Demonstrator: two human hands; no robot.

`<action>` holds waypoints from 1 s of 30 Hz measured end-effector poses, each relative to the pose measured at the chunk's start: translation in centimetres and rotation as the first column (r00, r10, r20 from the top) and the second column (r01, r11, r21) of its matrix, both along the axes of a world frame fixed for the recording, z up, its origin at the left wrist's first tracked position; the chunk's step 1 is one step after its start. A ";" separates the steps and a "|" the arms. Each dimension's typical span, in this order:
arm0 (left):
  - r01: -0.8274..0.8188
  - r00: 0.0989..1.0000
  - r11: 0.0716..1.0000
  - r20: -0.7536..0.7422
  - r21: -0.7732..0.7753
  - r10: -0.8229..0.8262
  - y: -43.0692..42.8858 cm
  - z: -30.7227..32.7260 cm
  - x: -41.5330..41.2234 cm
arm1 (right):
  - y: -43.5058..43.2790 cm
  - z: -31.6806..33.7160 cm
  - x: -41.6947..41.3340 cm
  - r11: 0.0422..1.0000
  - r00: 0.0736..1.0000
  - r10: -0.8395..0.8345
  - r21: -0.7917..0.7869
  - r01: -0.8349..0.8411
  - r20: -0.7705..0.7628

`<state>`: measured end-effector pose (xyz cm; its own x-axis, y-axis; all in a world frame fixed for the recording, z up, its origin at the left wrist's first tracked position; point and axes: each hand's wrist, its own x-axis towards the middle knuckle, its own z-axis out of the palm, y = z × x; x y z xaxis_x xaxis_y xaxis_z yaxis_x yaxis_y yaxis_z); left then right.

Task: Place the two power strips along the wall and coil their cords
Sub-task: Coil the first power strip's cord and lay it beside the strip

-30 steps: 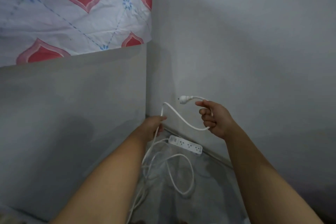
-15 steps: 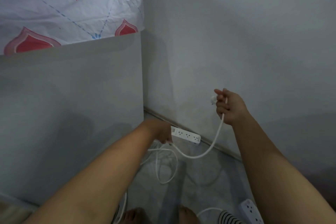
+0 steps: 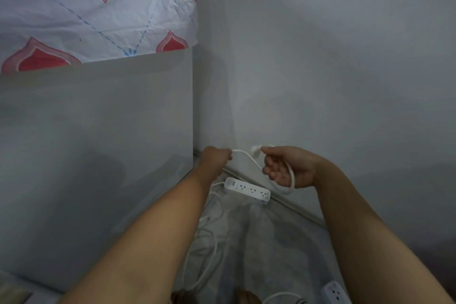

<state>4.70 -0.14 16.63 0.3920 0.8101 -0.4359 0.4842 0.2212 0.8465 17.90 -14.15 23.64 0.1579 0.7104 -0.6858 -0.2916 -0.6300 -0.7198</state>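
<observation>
A white power strip (image 3: 247,189) lies on the grey floor against the base of the wall. Its white cord (image 3: 249,157) runs up between my hands, and slack loops lie on the floor below my left arm. My left hand (image 3: 215,158) is closed on the cord just above the strip. My right hand (image 3: 289,166) holds a loop of the same cord, with the plug (image 3: 255,149) sticking out by the thumb. A second white power strip (image 3: 335,292) shows at the bottom edge, partly behind my right arm.
A grey cabinet side (image 3: 98,150) stands on the left, with a heart-patterned cloth (image 3: 93,7) draped over its top. The white wall (image 3: 320,81) closes the right side. My toes (image 3: 246,296) show at the bottom edge.
My left hand rose from the floor with the cord and my right hand came down and left toward it. The cord between them has shortened into a loop in my right hand.
</observation>
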 end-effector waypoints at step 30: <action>0.829 0.558 0.451 -0.438 0.332 -0.704 -1.6 -0.1 -0.7 | 2.7 -3.1 -1.2 0.707 0.744 -0.473 0.300 0.640 -0.472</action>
